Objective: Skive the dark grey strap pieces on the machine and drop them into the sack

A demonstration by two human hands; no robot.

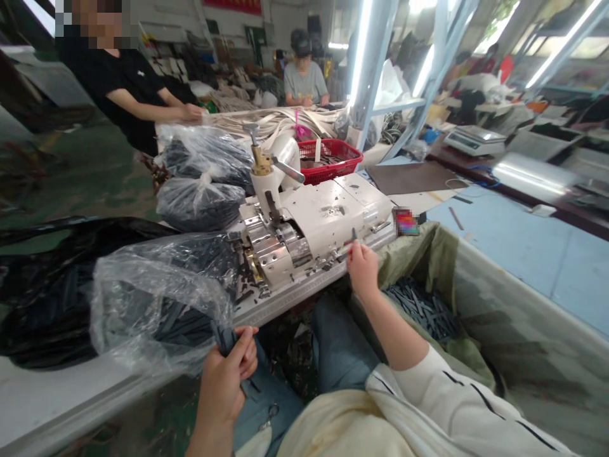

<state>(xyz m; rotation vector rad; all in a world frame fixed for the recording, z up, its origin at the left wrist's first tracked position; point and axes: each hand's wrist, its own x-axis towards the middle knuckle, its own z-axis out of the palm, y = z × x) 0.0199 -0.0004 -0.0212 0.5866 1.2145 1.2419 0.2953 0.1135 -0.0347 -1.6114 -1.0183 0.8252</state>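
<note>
A bundle of dark blue-grey strips (pixel 222 337) is gripped in my left hand (pixel 226 377), its fingers wrapped round it beside an open clear plastic bag (pixel 147 279). More dark strips show inside that bag. My right hand (pixel 363 270) is closed in a pinch, and the tip of a small dark strip (pixel 354 235) sticks up from its fingers. That hand is in front of a cream skiving machine (pixel 333 209) with metal rollers and a lever. Dark scraps are scattered along the machine's front edge.
Dark strips fill a cloth-lined bin (pixel 421 308) at my right. Filled plastic bags (pixel 202 200) stand left of the machine, and a red basket (pixel 330 166) sits behind it. A black bag (pixel 47 292) lies at far left. Two people are across the table.
</note>
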